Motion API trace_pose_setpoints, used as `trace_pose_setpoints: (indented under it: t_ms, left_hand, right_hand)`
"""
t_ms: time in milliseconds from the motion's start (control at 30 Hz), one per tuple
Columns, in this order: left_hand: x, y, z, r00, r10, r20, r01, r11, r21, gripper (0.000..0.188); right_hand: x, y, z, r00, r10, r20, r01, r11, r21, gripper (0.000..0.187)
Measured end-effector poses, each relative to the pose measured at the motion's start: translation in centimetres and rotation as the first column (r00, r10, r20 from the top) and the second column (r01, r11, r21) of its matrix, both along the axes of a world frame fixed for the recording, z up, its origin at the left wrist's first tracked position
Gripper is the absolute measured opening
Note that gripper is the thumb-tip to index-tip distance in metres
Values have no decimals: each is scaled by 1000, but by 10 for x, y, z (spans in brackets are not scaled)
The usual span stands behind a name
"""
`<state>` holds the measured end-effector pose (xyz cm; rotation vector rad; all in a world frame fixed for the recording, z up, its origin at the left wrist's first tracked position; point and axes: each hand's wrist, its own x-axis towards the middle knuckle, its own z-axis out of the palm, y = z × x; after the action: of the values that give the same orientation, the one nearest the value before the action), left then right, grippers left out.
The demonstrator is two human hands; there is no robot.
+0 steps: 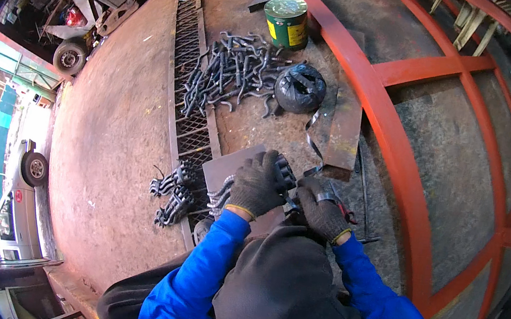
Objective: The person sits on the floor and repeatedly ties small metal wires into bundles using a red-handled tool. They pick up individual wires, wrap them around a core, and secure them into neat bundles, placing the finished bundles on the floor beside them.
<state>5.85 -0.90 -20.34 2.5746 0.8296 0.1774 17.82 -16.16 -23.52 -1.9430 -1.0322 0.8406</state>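
My left hand (257, 184), in a dark knit glove, is closed over a bundle of bent metal rods (285, 171) on a flat metal plate (227, 167). More wavy rods (221, 192) lie under and beside its wrist. Close by on the right, my right hand (321, 213), gloved too, is closed beside the bundle's end. A shiny band and a red-handled tool (347, 214) show at its far side; its grip is partly hidden. A thin dark strip (312, 142) runs from near the hands up to a black-wrapped round bundle (300, 88).
Loose bent rods (231, 73) are heaped ahead, near a green can (285, 23). Tied rod bundles (173, 193) sit on the left beside a floor grating (193, 50). A large orange-red steel frame (394, 122) spans the right, next to a flat steel bar (343, 132).
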Motion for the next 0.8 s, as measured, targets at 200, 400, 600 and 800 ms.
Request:
trace_pose_setpoints:
  t_ms: [200,400,600,800]
  left_hand:
    - [-1,1,5,999,-11,35,12,1000,-7,73]
    - [-5,4,-17,997,-8,73,14,997,-71,73]
    - [-8,10,-24,991,-124,57,124,992,19,79]
    - [-4,4,-6,994,-107,10,107,994,-13,89]
  right_hand:
    - [-15,-5,14,967,79,-244,-103,991,-88,38]
    - [-16,0,12,984,91,-151,-106,989,-98,38]
    - [-13,2,-13,977,90,-191,-115,986,-122,33]
    - [-15,0,-22,963,30,-267,-72,986,-148,37]
